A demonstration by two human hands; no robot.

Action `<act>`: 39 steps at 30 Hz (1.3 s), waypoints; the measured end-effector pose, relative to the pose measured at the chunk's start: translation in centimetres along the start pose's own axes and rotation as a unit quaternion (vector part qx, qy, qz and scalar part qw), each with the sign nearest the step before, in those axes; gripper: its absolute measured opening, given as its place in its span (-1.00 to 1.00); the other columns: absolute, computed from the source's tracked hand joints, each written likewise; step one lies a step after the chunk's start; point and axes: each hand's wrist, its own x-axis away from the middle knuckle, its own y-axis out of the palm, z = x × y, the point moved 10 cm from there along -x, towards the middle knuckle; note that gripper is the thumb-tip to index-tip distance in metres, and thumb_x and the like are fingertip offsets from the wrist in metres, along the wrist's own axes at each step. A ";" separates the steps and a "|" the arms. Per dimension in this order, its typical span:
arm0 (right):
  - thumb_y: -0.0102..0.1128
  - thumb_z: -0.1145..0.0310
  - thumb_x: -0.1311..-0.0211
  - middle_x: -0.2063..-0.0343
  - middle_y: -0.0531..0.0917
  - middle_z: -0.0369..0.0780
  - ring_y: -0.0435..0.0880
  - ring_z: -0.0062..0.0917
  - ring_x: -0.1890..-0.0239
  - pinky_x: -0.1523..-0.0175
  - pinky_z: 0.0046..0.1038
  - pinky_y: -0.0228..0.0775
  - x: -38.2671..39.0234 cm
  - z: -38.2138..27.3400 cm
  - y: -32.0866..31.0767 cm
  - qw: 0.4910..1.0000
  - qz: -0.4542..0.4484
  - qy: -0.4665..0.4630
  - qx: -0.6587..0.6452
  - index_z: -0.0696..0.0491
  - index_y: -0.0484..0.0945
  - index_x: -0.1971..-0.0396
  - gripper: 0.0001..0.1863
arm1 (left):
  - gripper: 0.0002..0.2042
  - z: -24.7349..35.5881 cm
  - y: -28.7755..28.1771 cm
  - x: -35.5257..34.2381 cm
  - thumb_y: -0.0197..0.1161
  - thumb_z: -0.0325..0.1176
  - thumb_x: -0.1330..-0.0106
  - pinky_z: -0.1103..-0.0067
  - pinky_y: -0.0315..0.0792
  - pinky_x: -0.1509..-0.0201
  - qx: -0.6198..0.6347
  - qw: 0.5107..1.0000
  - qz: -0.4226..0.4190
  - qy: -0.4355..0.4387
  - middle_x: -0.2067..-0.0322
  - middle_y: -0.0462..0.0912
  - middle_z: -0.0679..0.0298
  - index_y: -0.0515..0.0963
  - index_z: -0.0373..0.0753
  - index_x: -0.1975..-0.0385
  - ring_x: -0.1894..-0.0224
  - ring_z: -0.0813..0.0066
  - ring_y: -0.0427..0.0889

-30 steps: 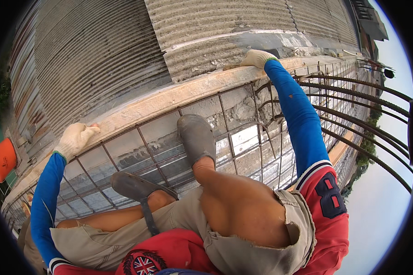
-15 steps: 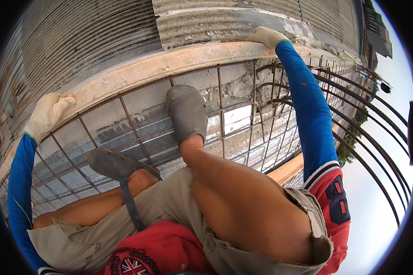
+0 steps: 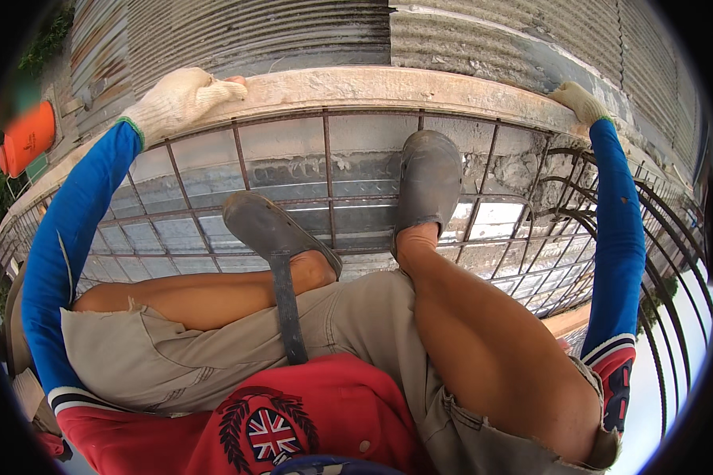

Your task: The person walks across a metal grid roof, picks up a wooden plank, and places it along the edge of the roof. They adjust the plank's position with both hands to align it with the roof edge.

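A long, pale wooden beam (image 3: 356,85) runs across the view beyond my feet. My left hand (image 3: 178,103), in a cream knitted glove with a bare thumb tip showing, is wrapped over the beam's left part. Farther right, my right hand (image 3: 580,103) wears a similar glove and is hooked over the beam's far edge; its fingertips are hidden. Below the beam spreads a grid of thin rusty steel bars (image 3: 329,174). My grey clogs rest against it, the right clog (image 3: 432,178) higher than the left clog (image 3: 269,226).
Corrugated metal sheets (image 3: 261,36) lie beyond the beam. Thick bent reinforcing bars (image 3: 665,277) curve out at the right, near rough broken concrete (image 3: 495,170). An orange container (image 3: 30,138) stands at the far left. Metal sheeting (image 3: 293,229) shows behind the grid.
The view has turned, so the beam, both hands and my legs appear farther right. More of the orange container shows at the left. Both hands stay on the beam.
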 end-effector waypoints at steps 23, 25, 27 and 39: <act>0.46 0.17 -0.20 0.63 0.71 -0.24 0.68 -0.53 0.59 0.46 -0.30 0.42 -2.7 4.8 0.2 0.970 0.090 0.123 -0.189 0.23 0.79 0.51 -0.63 | 0.05 0.2 0.3 1.5 -0.04 0.70 -0.27 0.09 0.55 -0.17 0.041 0.999 0.012 0.027 0.09 0.78 -0.27 0.80 -0.41 0.11 -0.02 -0.22 0.75; 0.47 0.15 -0.21 0.66 0.69 -0.26 0.65 -0.55 0.62 0.47 -0.30 0.40 -2.2 5.1 0.2 0.972 0.100 0.120 -0.174 0.23 0.80 0.53 -0.62 | -0.04 0.5 -0.1 1.5 0.05 0.60 -0.30 0.10 0.56 -0.17 0.052 0.998 0.017 0.029 0.06 0.77 -0.26 0.79 -0.40 0.06 -0.04 -0.23 0.75; 0.46 0.19 -0.18 0.65 0.70 -0.26 0.65 -0.55 0.61 0.47 -0.29 0.40 -2.3 6.3 0.8 0.972 0.099 0.123 -0.177 0.23 0.80 0.52 -0.66 | -0.09 1.0 -0.6 1.9 0.09 0.55 -0.32 0.11 0.56 -0.18 0.059 0.998 0.014 0.021 0.01 0.77 -0.24 0.79 -0.38 0.02 -0.09 -0.22 0.74; 0.42 0.29 -0.12 0.60 0.75 -0.17 0.71 -0.50 0.55 0.42 -0.27 0.45 -3.3 6.3 0.6 0.974 0.114 0.065 -0.187 0.31 0.77 0.48 -0.69 | -0.03 1.0 -0.9 2.7 0.04 0.63 -0.27 0.09 0.57 -0.13 0.078 0.996 0.044 0.021 0.12 0.80 -0.19 0.81 -0.38 0.14 0.00 -0.19 0.75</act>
